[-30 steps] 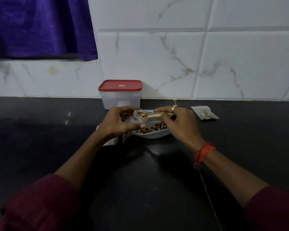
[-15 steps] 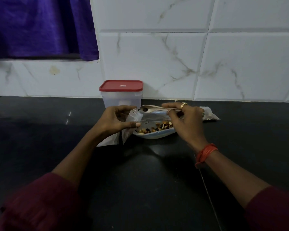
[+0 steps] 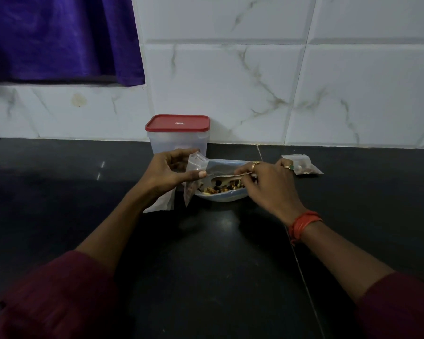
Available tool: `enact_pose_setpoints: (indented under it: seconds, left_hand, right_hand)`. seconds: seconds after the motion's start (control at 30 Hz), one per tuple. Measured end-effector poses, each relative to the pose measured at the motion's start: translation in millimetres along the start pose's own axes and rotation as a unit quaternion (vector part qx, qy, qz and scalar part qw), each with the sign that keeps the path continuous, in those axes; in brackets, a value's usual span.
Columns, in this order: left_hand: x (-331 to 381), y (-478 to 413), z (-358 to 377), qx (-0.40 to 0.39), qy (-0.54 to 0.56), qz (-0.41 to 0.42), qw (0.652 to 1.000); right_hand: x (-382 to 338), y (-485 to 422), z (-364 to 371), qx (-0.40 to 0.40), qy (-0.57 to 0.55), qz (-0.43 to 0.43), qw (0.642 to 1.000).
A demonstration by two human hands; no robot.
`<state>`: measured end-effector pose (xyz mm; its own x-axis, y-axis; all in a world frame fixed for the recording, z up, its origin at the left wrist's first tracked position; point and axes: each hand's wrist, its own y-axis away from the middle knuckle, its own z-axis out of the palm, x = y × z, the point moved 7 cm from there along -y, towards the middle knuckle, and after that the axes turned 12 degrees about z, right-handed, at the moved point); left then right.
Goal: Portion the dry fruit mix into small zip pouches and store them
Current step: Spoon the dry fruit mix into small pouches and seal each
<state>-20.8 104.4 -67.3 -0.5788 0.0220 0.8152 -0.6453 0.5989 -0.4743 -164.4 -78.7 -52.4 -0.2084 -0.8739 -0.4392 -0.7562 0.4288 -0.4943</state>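
Observation:
A pale blue bowl (image 3: 224,197) of dry fruit mix (image 3: 220,188) sits on the black counter. My left hand (image 3: 168,173) pinches a small clear zip pouch (image 3: 193,177) upright at the bowl's left rim, its mouth held open. My right hand (image 3: 264,184) grips a spoon (image 3: 227,178) by the handle, its bowl lying just above the mix near the pouch. A filled pouch (image 3: 304,165) lies flat on the counter to the right, partly hidden by my right hand. More empty pouches (image 3: 160,205) lie under my left wrist.
A clear plastic container with a red lid (image 3: 178,134) stands against the tiled wall behind the bowl. A purple curtain (image 3: 59,37) hangs at the upper left. The black counter (image 3: 206,265) stretches toward me between my forearms.
The spoon has come down from the pouch mouth to just above the mix in the bowl. My left hand keeps the pouch at the bowl's left rim.

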Motion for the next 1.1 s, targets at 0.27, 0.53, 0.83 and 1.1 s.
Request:
enact_pose_setpoints:
  seconds: [0.27,0.53,0.83,1.1]
  left_hand:
    - [3.2,-0.3,5.0,-0.019,-0.015,0.007,1.000]
    - [5.3,-0.6,6.7,-0.031,-0.026,0.018,0.999]
    - [4.1,-1.2,5.1,-0.030,-0.035,0.018,0.999]
    - [2.8,-0.8,4.0,-0.026,-0.043,0.020,0.999]
  right_hand:
    - [3.6,-1.5,21.0,-0.099,-0.093,0.097,0.986]
    - [4.0,-2.8,20.2,-0.115,-0.091,0.131,0.980]
    - [9.7,-0.4,11.7,-0.110,-0.147,0.209,0.961]
    - [25.2,-1.4,6.2,-0.089,-0.213,0.270,0.935]
